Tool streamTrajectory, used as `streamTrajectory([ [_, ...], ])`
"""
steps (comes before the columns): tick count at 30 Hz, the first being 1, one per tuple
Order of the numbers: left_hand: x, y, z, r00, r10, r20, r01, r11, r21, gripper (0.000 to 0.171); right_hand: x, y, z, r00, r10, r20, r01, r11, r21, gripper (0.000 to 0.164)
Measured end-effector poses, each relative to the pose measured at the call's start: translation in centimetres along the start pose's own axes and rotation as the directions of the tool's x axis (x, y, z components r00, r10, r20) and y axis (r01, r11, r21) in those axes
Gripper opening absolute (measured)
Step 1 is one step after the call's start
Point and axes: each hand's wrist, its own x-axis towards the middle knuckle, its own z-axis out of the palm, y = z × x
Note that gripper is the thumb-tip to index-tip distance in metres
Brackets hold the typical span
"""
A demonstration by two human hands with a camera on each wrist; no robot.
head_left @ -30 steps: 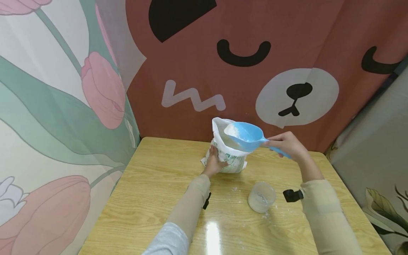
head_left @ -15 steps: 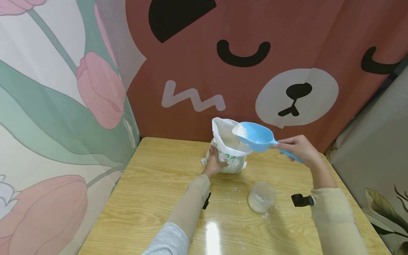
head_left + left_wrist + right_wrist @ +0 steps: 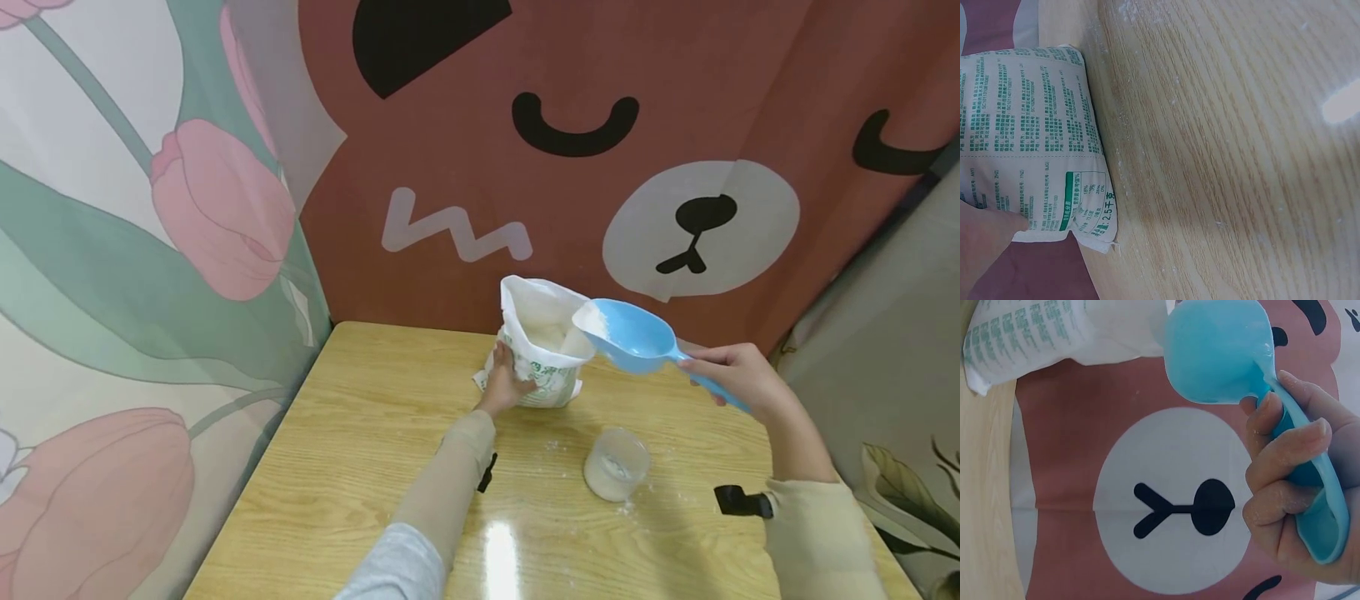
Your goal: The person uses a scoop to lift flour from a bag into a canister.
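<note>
A white flour bag (image 3: 551,379) with green print stands near the back of the table, its mouth open and pale powder inside. My left hand (image 3: 506,385) grips its left side, thumb across the front; the left wrist view shows the thumb pressed on the printed face (image 3: 1035,125). In my right hand (image 3: 738,379) is a blue scoop (image 3: 637,337), its handle wrapped by curled fingers (image 3: 1291,450). White flour (image 3: 592,319) lies at the scoop's front lip, which overlaps the bag's right rim in the head view. Below stands a clear cup (image 3: 617,465) with some flour in it.
Powder specks (image 3: 555,446) dot the wooden table (image 3: 360,433), mostly around the cup. A brown cartoon-bear curtain (image 3: 420,292) hangs right behind the table, a floral one (image 3: 225,350) at its left.
My right hand has moved right and slightly down with the scoop, carrying it from over the bag's mouth to its right rim. My left hand and the bag have stayed put.
</note>
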Motion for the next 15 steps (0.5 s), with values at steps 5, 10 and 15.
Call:
streamTrajectory([
  [5, 0.0, 0.2, 0.0, 1.000, -0.010, 0.007, 0.010, 1.000, 0.003, 0.098, -1.2, 1.2, -0.3, 1.000, 0.014, -0.012, -0.014, 1.000, 0.027, 0.054],
  [10, -0.1, 0.2, 0.0, 1.000, -0.005, -0.005, 0.005, 1.000, 0.005, 0.097, -2.0, 2.0, -0.4, 1.000, 0.023, -0.012, -0.023, 0.999, 0.029, 0.055],
  [15, -0.1, 0.1, 0.0, 1.000, -0.003, 0.001, 0.003, 1.000, 0.008, 0.098, -2.9, 2.7, -0.4, 0.999, 0.024, -0.038, -0.022, 0.999, 0.037, 0.049],
])
